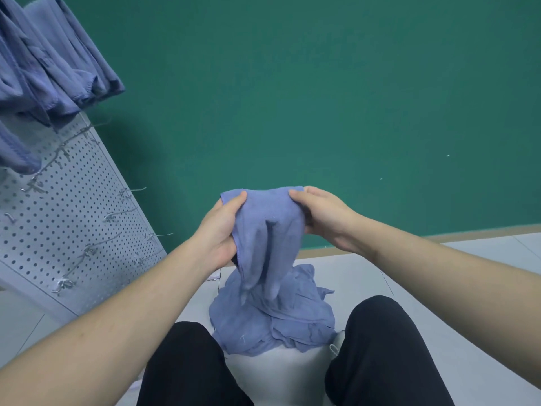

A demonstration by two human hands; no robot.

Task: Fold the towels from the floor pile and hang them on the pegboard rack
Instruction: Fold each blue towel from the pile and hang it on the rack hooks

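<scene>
Towel [268,230], soft blue terry, hangs crumpled, pinched by both hands [218,230] [325,218].

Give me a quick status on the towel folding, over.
Left hand and right hand both grip one blue towel, unfolded, above the floor pile. Pegboard rack at left, towels already hung. Nothing in the way.

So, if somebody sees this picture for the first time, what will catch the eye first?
First, the blue towel at the centre, gripped by the left hand and the right hand at its top edge. Its lower end hangs over the crumpled pile of towels on the floor. At the upper left, hung towels drape over the pegboard rack.
</scene>
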